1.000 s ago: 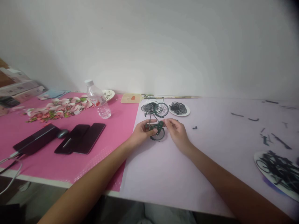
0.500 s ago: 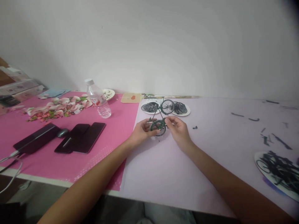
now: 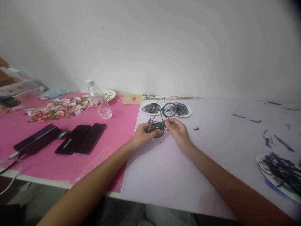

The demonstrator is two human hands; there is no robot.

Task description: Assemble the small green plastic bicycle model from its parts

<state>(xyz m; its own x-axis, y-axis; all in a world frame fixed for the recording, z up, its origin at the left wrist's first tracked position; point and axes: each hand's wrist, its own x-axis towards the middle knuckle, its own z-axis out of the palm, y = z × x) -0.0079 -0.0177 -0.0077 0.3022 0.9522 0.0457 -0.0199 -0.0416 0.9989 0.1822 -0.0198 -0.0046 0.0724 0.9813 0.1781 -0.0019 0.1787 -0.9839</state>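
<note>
A dark green model bicycle (image 3: 162, 110) is held just above the pale lilac table cover, one wheel pointing away from me and the other close to my fingers. My left hand (image 3: 144, 134) grips it around the near wheel, the thumb lying across that wheel. On the other side, my right hand (image 3: 176, 129) has its thumb and forefinger closed at the frame beside the near wheel. Whether a small part sits in that pinch is hidden. Behind the bicycle are a white plate with dark wheels (image 3: 151, 109) and another plate of black parts (image 3: 183, 110).
Loose black parts (image 3: 266, 141) and a plate heaped with black pieces (image 3: 279, 175) lie to the right. A tiny black part (image 3: 196, 129) rests nearer. On the pink cover are a water bottle (image 3: 100, 102), two phones (image 3: 89, 139), a black box with cables (image 3: 37, 139) and artificial petals (image 3: 61, 108).
The bicycle has tilted slightly, its near wheel shifting a little left and down and its far wheel a little right. Both hands keep hold with small finger movements.
</note>
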